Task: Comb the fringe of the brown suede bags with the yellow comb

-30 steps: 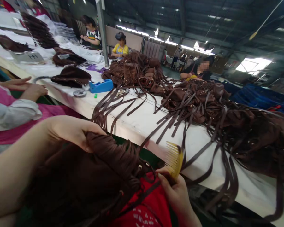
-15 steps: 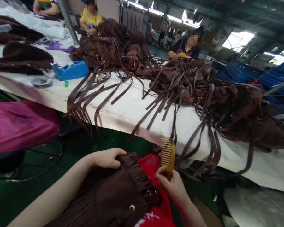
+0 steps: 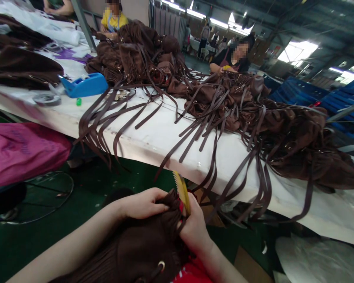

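Your left hand (image 3: 143, 204) pinned the bag (image 3: 141, 251) on your lap by its fringed edge, fingers curled over it. Your right hand (image 3: 194, 230) gripped the comb (image 3: 182, 192), touching the fringe just right of the left hand: long axis upright, teeth facing left.

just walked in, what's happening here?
A person has a brown fringed bag on the lap, beside a white table. The left hand clasps its top; the right hand holds a yellow comb against the fringe. More brown bags with long straps are piled on the table; co-workers sit beyond it.
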Demonstrator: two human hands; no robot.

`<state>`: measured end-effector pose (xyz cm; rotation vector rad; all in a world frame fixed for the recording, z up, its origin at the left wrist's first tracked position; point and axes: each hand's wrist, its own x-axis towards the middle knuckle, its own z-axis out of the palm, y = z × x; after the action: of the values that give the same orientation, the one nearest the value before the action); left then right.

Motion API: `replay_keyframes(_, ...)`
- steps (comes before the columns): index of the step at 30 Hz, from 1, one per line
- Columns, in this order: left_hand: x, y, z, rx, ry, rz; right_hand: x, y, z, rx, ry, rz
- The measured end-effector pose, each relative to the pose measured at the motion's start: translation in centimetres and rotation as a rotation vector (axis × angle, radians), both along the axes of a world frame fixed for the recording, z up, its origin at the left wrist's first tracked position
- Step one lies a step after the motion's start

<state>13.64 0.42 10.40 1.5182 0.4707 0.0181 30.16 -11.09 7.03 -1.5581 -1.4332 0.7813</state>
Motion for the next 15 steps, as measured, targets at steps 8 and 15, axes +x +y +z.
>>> replay_keyframes(8,1.9,-1.3,-1.3,0.084,-0.079,0.690,-0.9,3.2,1.5,-0.036,0.194,0.194)
replay_keyframes(15,3.3,-2.5,-0.2,0.353,-0.212,0.903,-2.1,4.6,0.2,-0.185,0.458,0.246)
